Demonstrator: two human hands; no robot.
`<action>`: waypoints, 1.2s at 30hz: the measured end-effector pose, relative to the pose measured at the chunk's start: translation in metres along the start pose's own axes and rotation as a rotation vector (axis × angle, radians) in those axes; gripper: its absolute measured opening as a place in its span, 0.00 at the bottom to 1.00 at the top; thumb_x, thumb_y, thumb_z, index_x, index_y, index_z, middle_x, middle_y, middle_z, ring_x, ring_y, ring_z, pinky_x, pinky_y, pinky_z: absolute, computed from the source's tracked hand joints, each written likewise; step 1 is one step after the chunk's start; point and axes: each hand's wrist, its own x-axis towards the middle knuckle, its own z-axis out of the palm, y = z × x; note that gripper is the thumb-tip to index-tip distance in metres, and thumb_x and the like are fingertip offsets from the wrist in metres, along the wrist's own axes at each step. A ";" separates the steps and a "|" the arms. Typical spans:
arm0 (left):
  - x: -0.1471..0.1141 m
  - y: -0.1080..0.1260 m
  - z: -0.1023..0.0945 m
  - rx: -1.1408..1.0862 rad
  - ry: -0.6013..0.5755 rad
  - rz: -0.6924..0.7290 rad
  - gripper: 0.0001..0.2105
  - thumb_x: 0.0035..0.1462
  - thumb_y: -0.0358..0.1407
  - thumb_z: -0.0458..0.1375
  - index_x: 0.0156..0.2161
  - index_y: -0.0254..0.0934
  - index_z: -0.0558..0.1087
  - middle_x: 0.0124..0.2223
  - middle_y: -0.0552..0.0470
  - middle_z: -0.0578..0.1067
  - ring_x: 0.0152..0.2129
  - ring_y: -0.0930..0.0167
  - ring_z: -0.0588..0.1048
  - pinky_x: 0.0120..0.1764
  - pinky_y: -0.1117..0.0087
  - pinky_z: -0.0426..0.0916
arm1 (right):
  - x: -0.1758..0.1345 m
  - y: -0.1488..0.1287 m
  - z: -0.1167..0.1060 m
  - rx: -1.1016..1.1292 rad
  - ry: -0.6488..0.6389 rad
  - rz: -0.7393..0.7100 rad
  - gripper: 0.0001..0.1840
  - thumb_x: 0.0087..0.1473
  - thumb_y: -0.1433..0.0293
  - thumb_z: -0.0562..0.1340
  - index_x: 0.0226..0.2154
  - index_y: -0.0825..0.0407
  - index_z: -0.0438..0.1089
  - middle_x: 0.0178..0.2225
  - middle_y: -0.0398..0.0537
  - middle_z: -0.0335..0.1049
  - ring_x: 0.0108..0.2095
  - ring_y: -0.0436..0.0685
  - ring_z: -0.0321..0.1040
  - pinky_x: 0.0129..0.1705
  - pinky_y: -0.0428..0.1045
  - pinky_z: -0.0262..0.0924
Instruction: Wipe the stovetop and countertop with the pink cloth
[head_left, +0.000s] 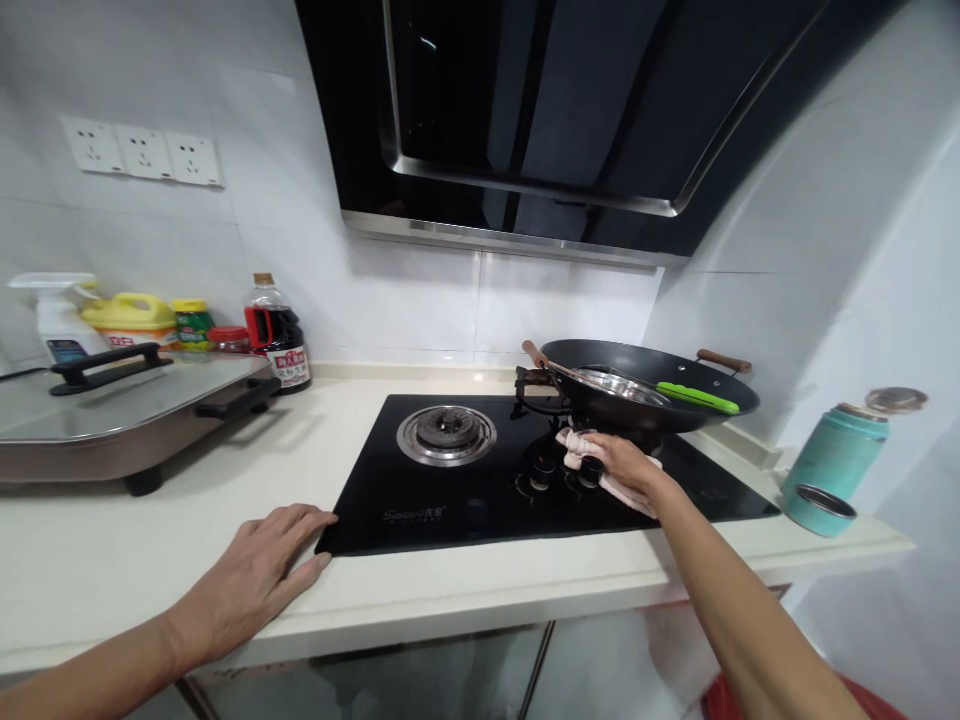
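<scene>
My right hand [626, 466] grips a pale pink cloth [626, 494] and presses it on the black glass gas stove [450, 530], beside the right control knob [590, 471]. Another knob [541, 471] stands just left of the cloth. Flat on the pale countertop [360, 605] rests my left hand [262, 570], fingers extended, its fingertips at the stove's left front corner. The left burner [448, 434] is bare. On the right side of the stove sits a black wok [622, 355] with wooden handles; a metal lid or dish and a bright green handle [697, 398] lie in it.
A range hood [517, 120] hangs low overhead. Left on the counter are an electric pan with a glass lid [135, 410], a soy sauce bottle [277, 335] and a spray bottle [64, 315]. A teal flask [836, 460] and its cup [821, 510] stand at the right edge.
</scene>
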 end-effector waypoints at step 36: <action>-0.001 0.013 -0.006 -0.039 0.009 -0.013 0.20 0.68 0.50 0.51 0.57 0.46 0.74 0.55 0.47 0.77 0.51 0.61 0.74 0.51 0.61 0.68 | 0.069 -0.147 0.021 0.317 -0.691 -0.454 0.26 0.45 0.66 0.72 0.50 0.42 0.78 0.54 0.38 0.74 0.51 0.56 0.72 0.53 0.47 0.65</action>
